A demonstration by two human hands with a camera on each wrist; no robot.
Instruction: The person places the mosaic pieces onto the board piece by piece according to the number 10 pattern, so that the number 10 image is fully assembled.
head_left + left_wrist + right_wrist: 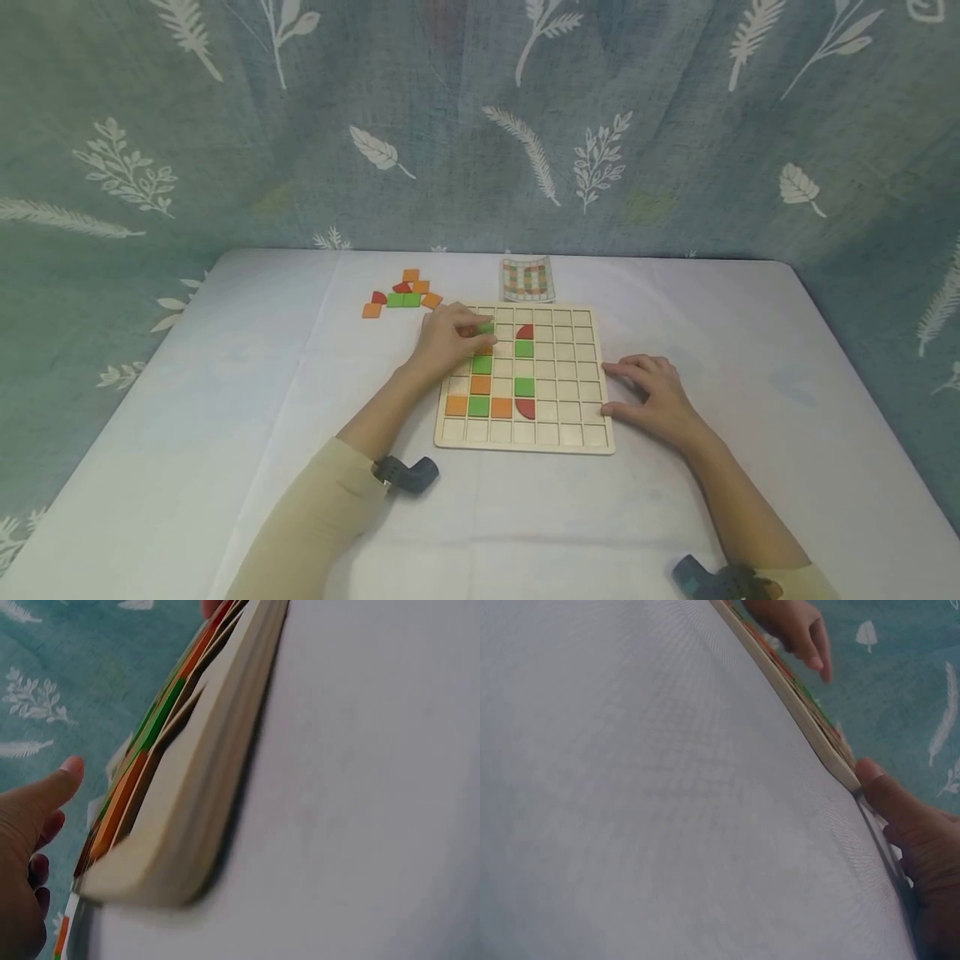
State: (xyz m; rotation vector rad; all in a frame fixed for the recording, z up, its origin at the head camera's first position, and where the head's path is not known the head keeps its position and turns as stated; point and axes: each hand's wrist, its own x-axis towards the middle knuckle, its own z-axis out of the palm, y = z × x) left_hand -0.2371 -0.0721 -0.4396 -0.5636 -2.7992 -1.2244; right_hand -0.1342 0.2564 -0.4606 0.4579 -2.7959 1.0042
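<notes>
A pale wooden grid board (567, 379) lies on the white table, carrying green, orange and red tiles. Over its upper left part is my left hand (442, 337), thumb and forefinger apart above a green tile (486, 327) and an orange tile (486, 350). No piece is visible in its grasp; its palm side is hidden in the head view. My right hand (654, 398) touches the board's right edge with fingertips and thumb. In the right wrist view the right thumb (881, 791) meets the board's corner.
Loose tiles (403, 300) in orange, green and red lie behind the left hand. A small printed pattern card (527, 279) sits just beyond the board's far edge. A leaf-patterned cloth (450, 125) hangs behind the table.
</notes>
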